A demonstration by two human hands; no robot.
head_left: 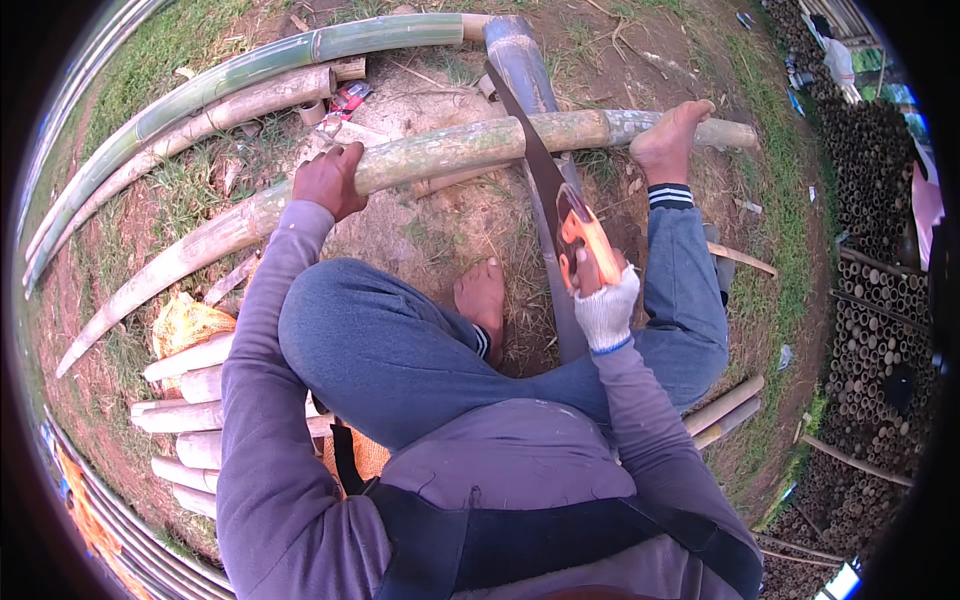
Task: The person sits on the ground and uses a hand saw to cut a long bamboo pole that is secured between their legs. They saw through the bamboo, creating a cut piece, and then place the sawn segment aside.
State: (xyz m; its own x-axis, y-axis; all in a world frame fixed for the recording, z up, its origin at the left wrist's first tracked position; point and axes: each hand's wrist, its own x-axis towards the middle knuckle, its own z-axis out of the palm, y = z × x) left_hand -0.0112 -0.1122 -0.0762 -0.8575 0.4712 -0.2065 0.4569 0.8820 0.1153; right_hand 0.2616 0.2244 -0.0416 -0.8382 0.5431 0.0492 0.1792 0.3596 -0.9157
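Observation:
A long pale bamboo pole (440,150) lies across in front of me, resting over a dark bamboo support (520,62). My left hand (330,182) is bare and wrapped around the pole left of the support. My right hand (602,290), in a white glove with bare fingers, is closed on the orange handle of a hand saw (541,165). The saw's dark blade crosses the pole close to the support; how deep it sits in the bamboo I cannot tell. My bare right foot (668,145) presses on the pole's right part.
A green bamboo pole (330,40) lies farther back, beside another tan pole (240,108). Cut bamboo pieces (200,415) and an orange mesh sack (188,325) lie at my left. Stacked bamboo (880,320) rises at the right. A red wrapper (350,97) lies beyond my left hand.

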